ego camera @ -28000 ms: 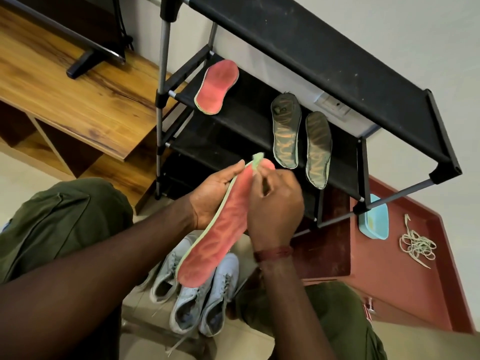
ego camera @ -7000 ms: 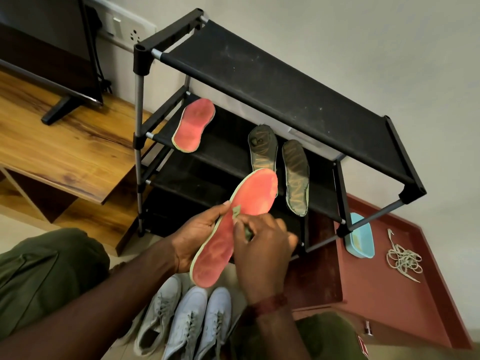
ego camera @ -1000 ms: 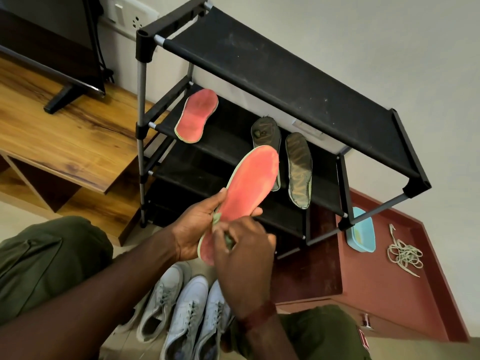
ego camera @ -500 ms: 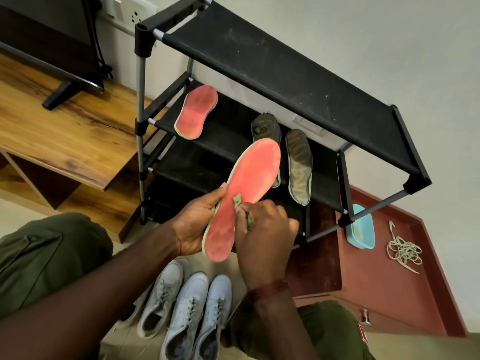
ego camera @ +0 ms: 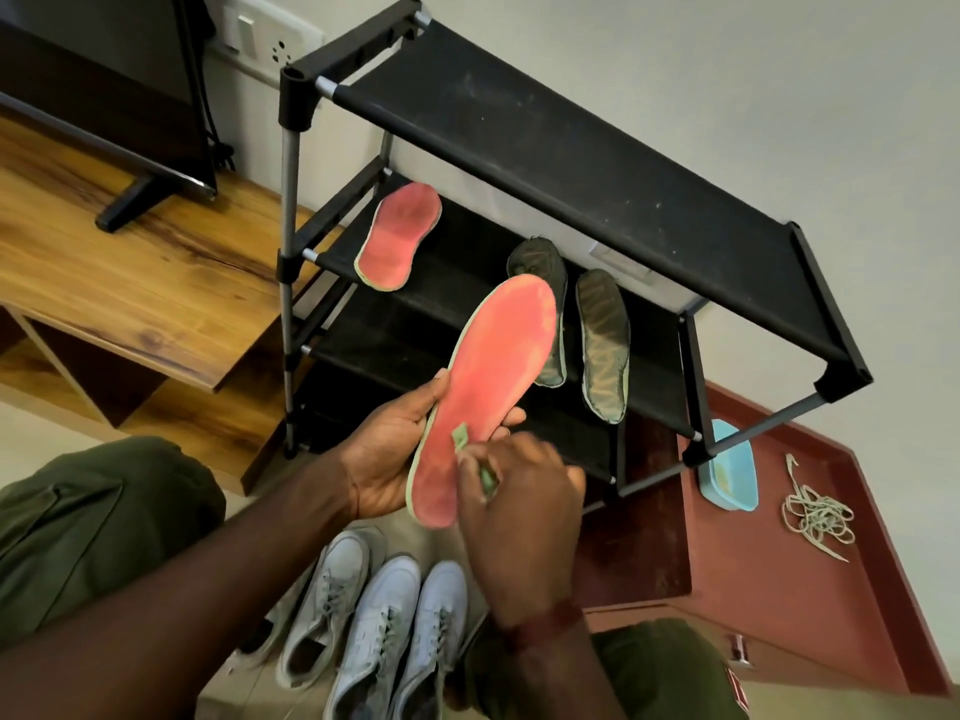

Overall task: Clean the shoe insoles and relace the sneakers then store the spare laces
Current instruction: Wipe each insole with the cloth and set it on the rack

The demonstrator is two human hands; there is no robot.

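Observation:
My left hand (ego camera: 387, 452) grips a red insole with a pale green rim (ego camera: 493, 387) by its left edge, toe end tilted up and to the right. My right hand (ego camera: 519, 506) pinches a small green cloth (ego camera: 470, 452) against the insole's lower half. A second red insole (ego camera: 397, 236) and two dark olive insoles (ego camera: 602, 345) lie on the middle tier of the black shoe rack (ego camera: 571, 148). Several white sneakers (ego camera: 374, 631) stand on the floor below my hands. A tangle of pale spare laces (ego camera: 818, 517) lies on the red low cabinet (ego camera: 769, 605).
A light blue tub (ego camera: 727, 475) sits on the red cabinet beside the rack's right leg. A wooden TV unit (ego camera: 130, 272) with a screen's stand fills the left. My knees in olive trousers flank the sneakers. A wall socket is behind the rack.
My right hand with the cloth has rubbed up and down the insole's lower half, now back near the middle. My left hand keeps its hold on the insole.

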